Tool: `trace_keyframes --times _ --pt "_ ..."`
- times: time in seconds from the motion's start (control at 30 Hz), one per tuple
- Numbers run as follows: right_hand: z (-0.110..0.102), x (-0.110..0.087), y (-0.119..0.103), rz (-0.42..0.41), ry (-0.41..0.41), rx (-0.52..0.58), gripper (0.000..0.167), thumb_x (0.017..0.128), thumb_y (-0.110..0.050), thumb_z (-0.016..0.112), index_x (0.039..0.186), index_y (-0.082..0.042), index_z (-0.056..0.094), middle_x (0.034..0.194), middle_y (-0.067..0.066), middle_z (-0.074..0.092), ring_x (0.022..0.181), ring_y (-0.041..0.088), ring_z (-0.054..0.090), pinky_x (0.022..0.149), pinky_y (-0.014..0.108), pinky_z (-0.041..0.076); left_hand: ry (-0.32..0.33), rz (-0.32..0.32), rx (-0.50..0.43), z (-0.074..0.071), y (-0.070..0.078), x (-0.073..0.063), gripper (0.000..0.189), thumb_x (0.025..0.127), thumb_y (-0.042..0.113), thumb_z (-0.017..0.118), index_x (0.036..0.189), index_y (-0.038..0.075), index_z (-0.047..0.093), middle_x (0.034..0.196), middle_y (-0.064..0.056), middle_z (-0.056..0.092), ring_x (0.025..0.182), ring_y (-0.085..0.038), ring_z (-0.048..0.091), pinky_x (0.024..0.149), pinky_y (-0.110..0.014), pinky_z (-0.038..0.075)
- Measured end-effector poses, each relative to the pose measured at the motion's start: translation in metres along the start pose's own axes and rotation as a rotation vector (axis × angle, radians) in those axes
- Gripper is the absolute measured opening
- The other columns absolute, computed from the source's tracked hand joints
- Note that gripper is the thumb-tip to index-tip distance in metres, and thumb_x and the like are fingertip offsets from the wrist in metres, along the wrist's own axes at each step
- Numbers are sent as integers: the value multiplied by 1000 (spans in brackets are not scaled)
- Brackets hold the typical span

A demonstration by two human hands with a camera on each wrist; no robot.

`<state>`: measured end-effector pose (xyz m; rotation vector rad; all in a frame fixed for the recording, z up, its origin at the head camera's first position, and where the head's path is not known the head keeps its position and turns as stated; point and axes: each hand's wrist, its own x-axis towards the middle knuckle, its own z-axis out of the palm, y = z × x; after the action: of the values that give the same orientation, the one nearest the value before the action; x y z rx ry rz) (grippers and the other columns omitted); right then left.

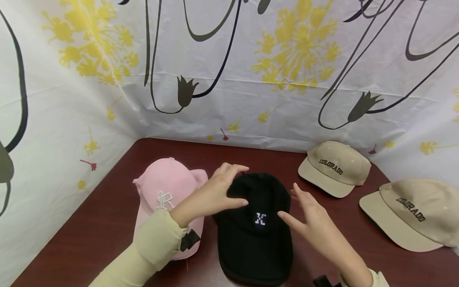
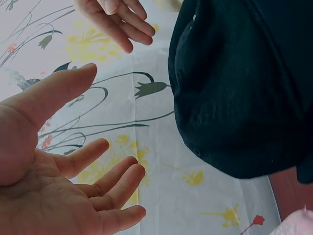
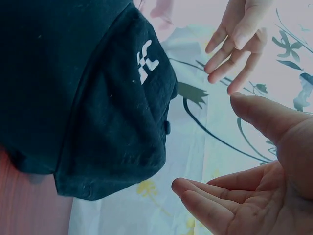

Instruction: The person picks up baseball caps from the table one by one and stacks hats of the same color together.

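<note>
A black baseball cap [image 1: 256,243] with a small white emblem lies on the table, its brim toward me. Over its left side hovers my left hand [image 1: 215,193], thumb and fingers spread apart. My right hand [image 1: 315,223] is at the cap's right side, its fingers likewise spread. Both wrist views show a gap between each hand and the black cap [image 2: 234,98]; neither grips anything. A pink cap [image 1: 168,179] with a white letter R sits to the left, partly hidden behind my left forearm.
Two beige caps marked COLORADO stand on the right, one farther back [image 1: 335,167] and one nearer [image 1: 419,211]. The dark red-brown table [image 1: 97,227] is enclosed by a white cloth [image 1: 222,119] with yellow flowers and dark stems at the back and sides.
</note>
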<state>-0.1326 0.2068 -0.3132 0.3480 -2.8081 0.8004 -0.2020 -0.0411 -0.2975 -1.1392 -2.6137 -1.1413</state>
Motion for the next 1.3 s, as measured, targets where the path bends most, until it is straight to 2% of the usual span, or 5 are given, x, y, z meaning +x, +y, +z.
trace_keyframes --times 0.33,0.6,0.83,1.17,1.3 --pt "-8 -10 14 41 27 -7 82 87 -41 60 142 5 22 129 22 45 118 36 44 90 54 35 -63 3 -38 11 13 17 67 78 24 74 134 12 38 121 -13 41 112 -24 38 90 -39 39" --pt "-13 -17 24 36 69 -15 81 86 -34 64 142 6 22 128 25 45 116 37 45 88 53 36 -93 28 -25 21 21 28 67 78 24 73 134 13 38 121 -13 41 112 -23 38 90 -36 39" --pt "-19 -23 30 75 80 -23 81 86 -35 63 142 7 21 127 25 45 115 39 45 88 53 35 -138 40 -28 29 26 40 67 79 24 72 135 13 37 123 -13 41 113 -22 38 91 -35 38" --pt "-33 -30 43 114 85 -52 84 87 -38 61 142 7 17 129 25 42 113 42 45 86 54 35 -229 16 -9 41 37 58 70 81 29 70 138 17 32 126 -5 37 113 -17 37 87 -30 39" --pt "-37 -33 47 127 98 -53 83 87 -37 62 142 8 18 128 25 42 112 42 45 86 54 35 -256 26 12 45 43 68 71 81 30 71 139 16 32 126 -5 36 115 -17 36 89 -28 38"
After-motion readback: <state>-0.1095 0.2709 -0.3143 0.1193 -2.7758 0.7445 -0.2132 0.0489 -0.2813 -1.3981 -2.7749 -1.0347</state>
